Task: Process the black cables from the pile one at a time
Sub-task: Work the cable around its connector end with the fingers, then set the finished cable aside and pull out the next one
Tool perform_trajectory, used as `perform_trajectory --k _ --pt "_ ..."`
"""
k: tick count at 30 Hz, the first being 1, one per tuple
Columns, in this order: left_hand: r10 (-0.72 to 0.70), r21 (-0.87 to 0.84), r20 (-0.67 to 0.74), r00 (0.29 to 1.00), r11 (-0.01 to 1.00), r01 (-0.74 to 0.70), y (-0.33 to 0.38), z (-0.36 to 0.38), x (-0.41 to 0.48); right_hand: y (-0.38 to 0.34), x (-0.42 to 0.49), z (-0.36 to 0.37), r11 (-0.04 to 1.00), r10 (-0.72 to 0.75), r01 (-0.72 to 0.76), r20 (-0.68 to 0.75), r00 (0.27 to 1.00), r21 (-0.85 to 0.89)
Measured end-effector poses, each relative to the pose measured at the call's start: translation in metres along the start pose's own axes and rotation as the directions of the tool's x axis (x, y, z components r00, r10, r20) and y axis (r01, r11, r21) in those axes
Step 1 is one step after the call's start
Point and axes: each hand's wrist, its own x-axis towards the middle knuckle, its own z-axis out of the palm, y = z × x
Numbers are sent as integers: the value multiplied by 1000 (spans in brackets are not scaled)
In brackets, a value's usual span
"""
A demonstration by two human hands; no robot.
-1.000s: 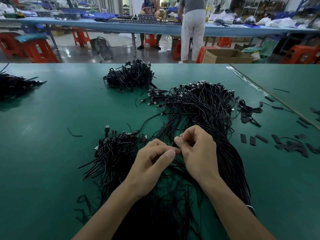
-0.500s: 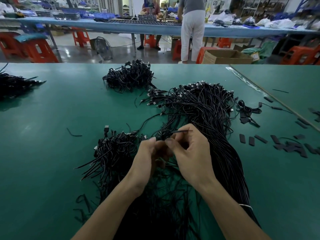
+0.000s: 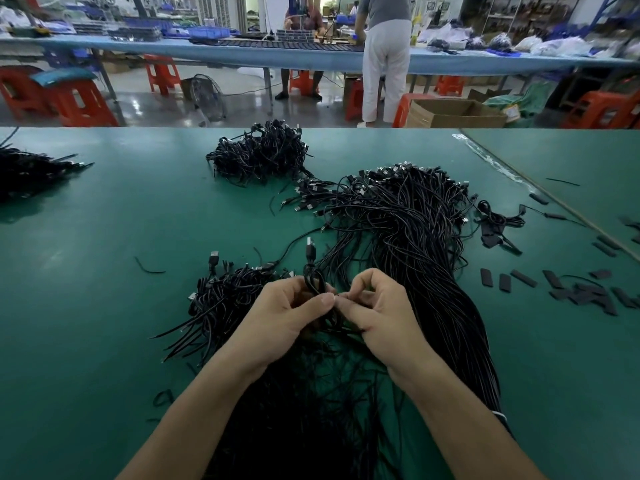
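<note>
Black cable (image 3: pixel 312 268) bunched in left grip (image 3: pixel 287 317), plug up. Right grip (image 3: pixel 377 313) pinches it beside the left thumb. Pile (image 3: pixel 408 230) just beyond both.

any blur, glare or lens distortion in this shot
Head view: the wide-angle lens bows the far blue bench; light glares off the floor; background soft, black strips near the right edge smeared; left hand, right hand and cable fairly sharp.

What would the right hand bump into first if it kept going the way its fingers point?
Its curled fingers point left, so the right hand would almost at once meet the left hand and the looped thin black cable it grips. The two thumbs seem to touch, though depth is unclear.
</note>
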Motion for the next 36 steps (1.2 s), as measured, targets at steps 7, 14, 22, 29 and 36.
perform_trajectory --k 7,14,22,29,36 --pt "84 338 49 995 936 -96 7 -16 3 5 6 -6 968 200 -209 77 977 137" --pt "255 653 -434 864 750 107 14 -52 8 32 12 -44 290 -7 -201 -212 977 -936" --pt "302 831 -523 797 387 399 -3 -54 10 38 18 -51 235 -7 -236 -245 970 -943" --pt "429 857 -472 770 429 287 -3 -43 9 35 30 -53 373 40 -259 -264 964 -891" --pt "514 917 -209 832 398 -16 3 -26 6 33 37 -48 512 48 -269 -286 957 -816"
